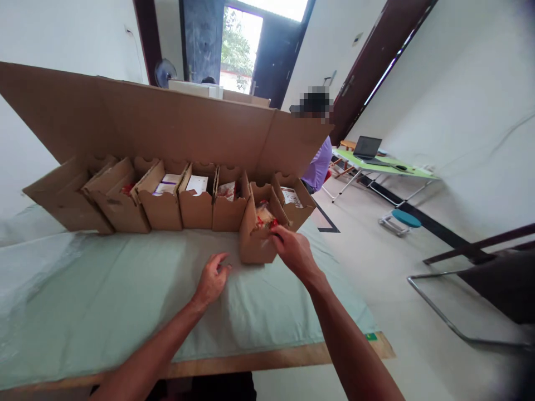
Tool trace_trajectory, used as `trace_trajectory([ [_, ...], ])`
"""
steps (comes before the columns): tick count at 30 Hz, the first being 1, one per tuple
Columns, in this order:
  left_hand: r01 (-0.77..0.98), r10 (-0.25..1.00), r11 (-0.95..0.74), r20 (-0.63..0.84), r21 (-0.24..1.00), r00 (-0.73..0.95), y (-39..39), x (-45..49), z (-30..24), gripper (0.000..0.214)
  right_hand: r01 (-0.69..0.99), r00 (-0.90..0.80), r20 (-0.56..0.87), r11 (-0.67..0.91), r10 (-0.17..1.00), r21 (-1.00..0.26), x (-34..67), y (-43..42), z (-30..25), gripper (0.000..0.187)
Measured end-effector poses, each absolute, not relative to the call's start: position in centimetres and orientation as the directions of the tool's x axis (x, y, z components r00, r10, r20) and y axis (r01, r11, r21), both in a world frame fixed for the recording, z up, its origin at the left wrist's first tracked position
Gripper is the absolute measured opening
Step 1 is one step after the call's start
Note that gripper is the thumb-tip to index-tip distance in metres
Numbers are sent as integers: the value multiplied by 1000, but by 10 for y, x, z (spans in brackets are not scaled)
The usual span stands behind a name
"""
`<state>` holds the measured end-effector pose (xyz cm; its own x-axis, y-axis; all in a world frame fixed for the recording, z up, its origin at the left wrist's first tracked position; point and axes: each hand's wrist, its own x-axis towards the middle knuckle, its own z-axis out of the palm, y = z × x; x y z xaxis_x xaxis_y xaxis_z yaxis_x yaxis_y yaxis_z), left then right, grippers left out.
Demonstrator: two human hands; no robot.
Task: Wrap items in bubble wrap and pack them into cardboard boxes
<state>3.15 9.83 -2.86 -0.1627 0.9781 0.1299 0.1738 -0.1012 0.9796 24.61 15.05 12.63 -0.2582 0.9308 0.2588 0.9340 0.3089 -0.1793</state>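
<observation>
A row of open cardboard boxes stands on the cloth-covered table. One cardboard box [257,245] juts forward from the row near its right end, with red and yellow packaged items [264,214] inside. My right hand [295,253] is closed at that box's front right edge, its fingertips next to the red wrapping; part of the grip is hidden. To the left of the same box, my left hand [212,280] hovers over the cloth, fingers curved and apart, with nothing in it.
Behind the boxes rises a long cardboard panel [175,122]. Other boxes hold a white package [197,184] and purple-white packs [167,185]. Clear plastic sheeting [33,278] lies at left. A person in purple [320,164] sits beyond. A blue stool [405,218] stands at right.
</observation>
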Motion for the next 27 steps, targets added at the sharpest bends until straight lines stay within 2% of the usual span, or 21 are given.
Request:
trace_trajectory([
  [4,111,972,-64,87,992,-220,96,7,-21,43,787,-423,441,563,791,-254,286,52,120,21],
  [8,11,972,-107,107,994,-209,111,6,-5,57,718,-425,493,614,759,-327,319,-16,115,17],
  [9,-34,975,-117,108,993,-192,115,9,-2,60,724,-369,523,590,769,-358,325,-27,109,18],
  [10,-90,981,-118,102,989,-164,117,12,1,62,732,-279,556,548,783,-404,328,-37,100,28],
  [13,-266,998,-60,60,962,-8,115,24,1,72,677,88,542,350,836,-648,321,-59,61,70],
  [14,-311,998,-34,46,950,33,111,28,-2,73,623,168,493,296,854,-724,315,-65,46,73],
  [16,-363,999,4,10,932,36,99,32,-10,72,522,210,401,244,892,-817,297,-75,20,67],
  [18,-401,998,9,-36,916,-59,83,30,-17,69,466,184,371,252,910,-848,279,-80,3,64],
  [21,-469,966,-56,-71,881,-250,56,12,-22,68,444,116,375,290,920,-848,256,-74,-1,74],
  [24,-488,915,-205,-11,848,-404,23,-16,-17,63,441,-22,359,331,933,-834,239,-56,9,84],
  [27,-450,844,-333,49,829,-534,-9,-41,-12,60,433,-133,393,410,910,-803,221,-35,17,84],
])
